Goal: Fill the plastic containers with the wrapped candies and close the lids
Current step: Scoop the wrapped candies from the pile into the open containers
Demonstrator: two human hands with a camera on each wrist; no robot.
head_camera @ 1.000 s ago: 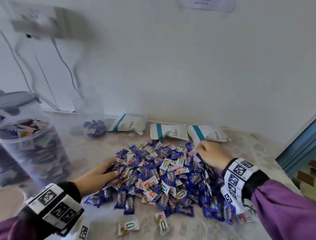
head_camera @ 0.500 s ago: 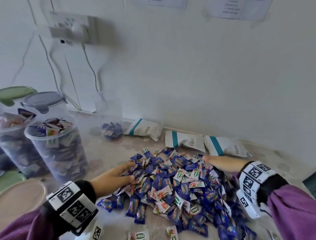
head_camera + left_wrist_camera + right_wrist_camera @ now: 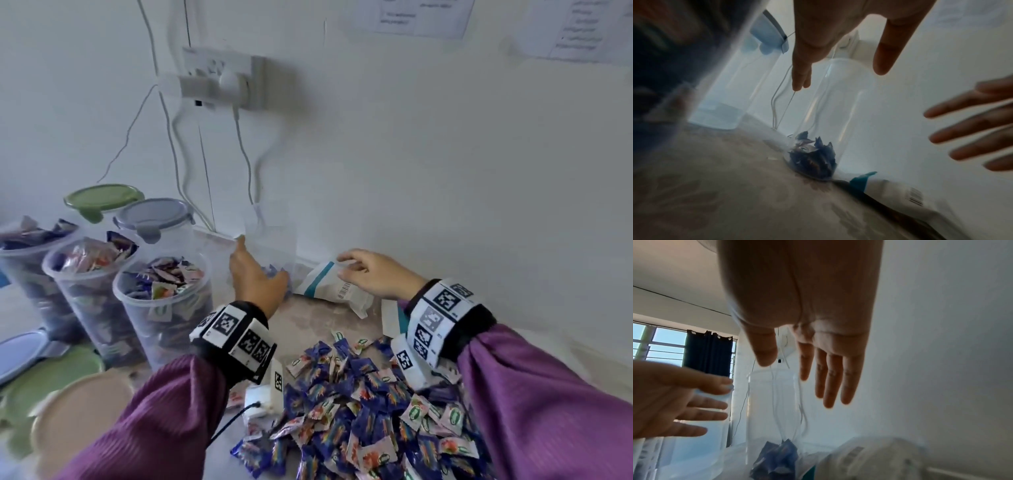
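Hands now flanking container (ungripped)

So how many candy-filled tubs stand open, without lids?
3, in a row at left: far-left tub, middle tub, nearest tub. More may lie off-frame.
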